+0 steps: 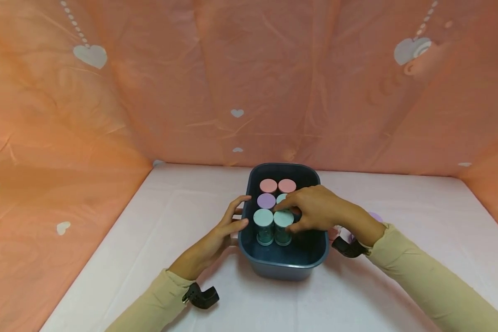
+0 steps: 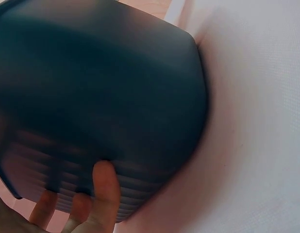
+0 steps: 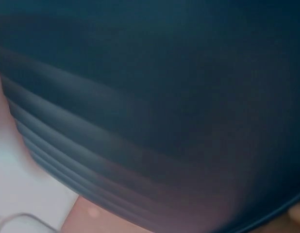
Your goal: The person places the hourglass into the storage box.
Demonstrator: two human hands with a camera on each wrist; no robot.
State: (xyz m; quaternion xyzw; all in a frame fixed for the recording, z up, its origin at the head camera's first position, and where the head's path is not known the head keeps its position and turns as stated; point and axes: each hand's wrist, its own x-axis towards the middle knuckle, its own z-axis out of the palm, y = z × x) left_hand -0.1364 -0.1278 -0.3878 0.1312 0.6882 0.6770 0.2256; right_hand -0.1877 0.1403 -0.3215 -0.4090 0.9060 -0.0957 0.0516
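A dark blue-grey plastic bin [image 1: 284, 266] stands on the table with several small clear jars in it. Two jars have pink lids [image 1: 268, 186] at the far end, and a purple-lidded jar [image 1: 266, 201] stands in front of them. Nearest the front are two mint-lidded jars [image 1: 263, 226] side by side. My right hand [image 1: 317, 207] reaches over the bin's right rim and pinches the right one, a jar with a mint lid [image 1: 283, 217], partly covering another mint lid behind it. Against the bin's left side, my left hand [image 1: 217, 233] rests with extended fingertips touching the ribbed outer wall [image 2: 140, 187].
Beyond the bin's right side, a purple lid [image 1: 375, 216] and something pinkish are mostly hidden by my right wrist. White cloth [image 1: 182, 203] covers the table. Orange sheeting with hearts [image 1: 249, 83] hangs behind and at both sides. The bin's wall fills most of the right wrist view.
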